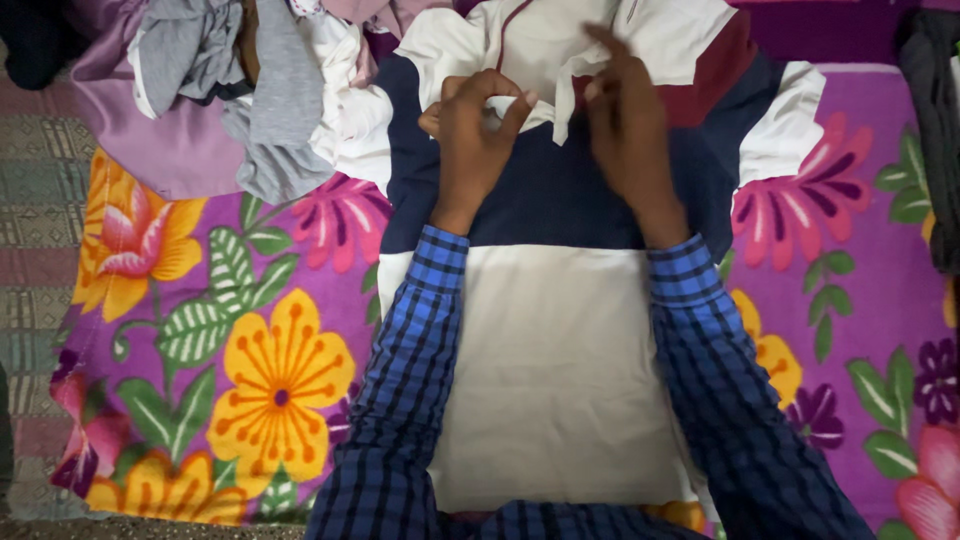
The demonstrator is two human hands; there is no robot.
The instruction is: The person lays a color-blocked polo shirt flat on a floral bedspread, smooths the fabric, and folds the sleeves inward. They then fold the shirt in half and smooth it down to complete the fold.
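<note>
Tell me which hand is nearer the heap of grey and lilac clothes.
The left hand. It pinches the white collar of the colour-block shirt, on the side toward the heap of grey and lilac clothes at upper left. The right hand lies farther off, beyond the left.

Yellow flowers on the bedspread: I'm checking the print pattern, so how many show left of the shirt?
2. One large yellow flower lies beside the left sleeve; a yellow-orange one sits by the clothes pile. Others may be hidden.

Single head cam, looking steeply down, close over hands (545, 125), floral bedsheet (250, 330) filling frame
</note>
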